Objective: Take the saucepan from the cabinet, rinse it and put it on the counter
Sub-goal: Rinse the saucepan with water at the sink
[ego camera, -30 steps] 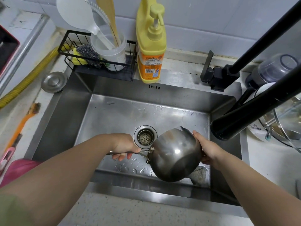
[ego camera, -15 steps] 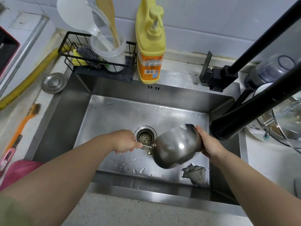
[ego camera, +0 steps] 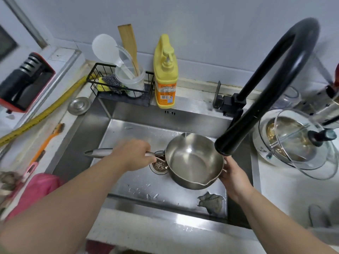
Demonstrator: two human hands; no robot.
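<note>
A small steel saucepan (ego camera: 192,160) is held upright and slightly tilted over the steel sink (ego camera: 128,132), above the drain (ego camera: 159,165). Its inside looks empty and shiny. My left hand (ego camera: 134,154) grips its long handle, which sticks out to the left. My right hand (ego camera: 233,175) holds the pan's right side at the rim. The black faucet spout (ego camera: 238,136) ends just above the pan's right edge; no water is seen running.
A grey rag (ego camera: 211,201) lies in the sink's front right corner. Behind the sink stand a yellow soap bottle (ego camera: 166,77) and a wire caddy (ego camera: 119,85) with utensils. A glass lid over a pot (ego camera: 297,140) sits on the right counter. An orange brush (ego camera: 45,143) lies at the left.
The saucepan has turned from bottom-up to mouth-up and risen over the drain. My left hand moved up along the handle. The camera view has lifted and widened.
</note>
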